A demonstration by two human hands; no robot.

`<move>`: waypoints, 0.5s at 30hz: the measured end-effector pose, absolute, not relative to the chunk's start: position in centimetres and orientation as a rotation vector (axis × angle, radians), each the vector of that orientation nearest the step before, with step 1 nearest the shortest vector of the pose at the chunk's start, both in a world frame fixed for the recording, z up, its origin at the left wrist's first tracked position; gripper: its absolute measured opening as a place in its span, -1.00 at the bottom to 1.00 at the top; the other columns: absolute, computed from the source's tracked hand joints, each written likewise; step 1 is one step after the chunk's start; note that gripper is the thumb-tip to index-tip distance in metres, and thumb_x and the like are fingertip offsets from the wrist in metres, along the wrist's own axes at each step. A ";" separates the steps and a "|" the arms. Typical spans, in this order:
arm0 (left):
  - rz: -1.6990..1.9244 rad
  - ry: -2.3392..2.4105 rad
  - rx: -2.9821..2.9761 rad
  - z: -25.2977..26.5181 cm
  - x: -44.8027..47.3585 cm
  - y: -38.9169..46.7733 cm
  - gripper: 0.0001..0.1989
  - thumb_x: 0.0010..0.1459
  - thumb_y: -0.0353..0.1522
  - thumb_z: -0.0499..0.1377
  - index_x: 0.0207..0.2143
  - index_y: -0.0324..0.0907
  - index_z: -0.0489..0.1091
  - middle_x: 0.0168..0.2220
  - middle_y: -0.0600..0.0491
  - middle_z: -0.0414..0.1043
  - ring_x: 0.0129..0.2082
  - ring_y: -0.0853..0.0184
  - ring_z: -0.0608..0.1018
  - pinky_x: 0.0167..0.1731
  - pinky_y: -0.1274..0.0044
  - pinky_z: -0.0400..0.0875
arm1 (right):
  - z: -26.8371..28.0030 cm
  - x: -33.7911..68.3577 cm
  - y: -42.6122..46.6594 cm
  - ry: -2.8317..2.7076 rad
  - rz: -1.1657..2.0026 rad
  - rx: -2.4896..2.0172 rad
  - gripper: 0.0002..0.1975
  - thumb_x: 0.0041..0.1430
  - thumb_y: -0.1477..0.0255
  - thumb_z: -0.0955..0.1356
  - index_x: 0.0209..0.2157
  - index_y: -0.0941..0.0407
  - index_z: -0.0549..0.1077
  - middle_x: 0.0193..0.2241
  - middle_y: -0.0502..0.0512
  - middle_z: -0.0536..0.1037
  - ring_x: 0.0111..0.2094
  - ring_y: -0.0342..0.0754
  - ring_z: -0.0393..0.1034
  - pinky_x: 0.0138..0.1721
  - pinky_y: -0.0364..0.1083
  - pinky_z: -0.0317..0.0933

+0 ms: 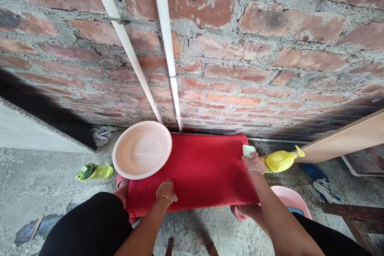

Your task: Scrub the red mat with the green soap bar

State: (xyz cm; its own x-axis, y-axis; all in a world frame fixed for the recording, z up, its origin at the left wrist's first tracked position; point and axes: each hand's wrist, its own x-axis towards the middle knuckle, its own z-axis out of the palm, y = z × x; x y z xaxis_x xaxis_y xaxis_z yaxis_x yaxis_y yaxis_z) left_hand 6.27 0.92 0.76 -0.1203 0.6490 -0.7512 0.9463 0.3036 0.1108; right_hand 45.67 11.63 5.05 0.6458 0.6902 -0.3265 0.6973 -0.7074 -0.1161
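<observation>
With our left hand [166, 193] flat and open on the red mat [198, 172], we should keep pressing down while our right hand [254, 164], maybe gripping the small green sponge [249, 150], rubs slowly.

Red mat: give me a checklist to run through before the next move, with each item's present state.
1. Left hand flat on the red mat: ok.
2. Right hand at the mat's right edge, by a pale green piece: ok; grip cannot tell.
3. Pink basin overlaps the mat's left corner: not ok.
4. Yellow spray bottle beside the right hand, lying down: ok.
5. Mat flat, no folds: ok.
</observation>
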 end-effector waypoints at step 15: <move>-0.528 1.870 1.408 0.9 6.4 1.1 -0.45 -0.27 -0.41 0.41 -0.13 -0.21 0.38 -0.09 -0.17 0.54 -0.01 0.10 0.55 -0.09 0.45 0.43 | 3.2 35.5 14.8 1.995 -0.642 2.317 -0.53 0.04 0.28 0.40 0.02 0.03 0.40 -0.04 0.11 0.33 -0.09 -0.06 0.29 0.00 -0.09 0.15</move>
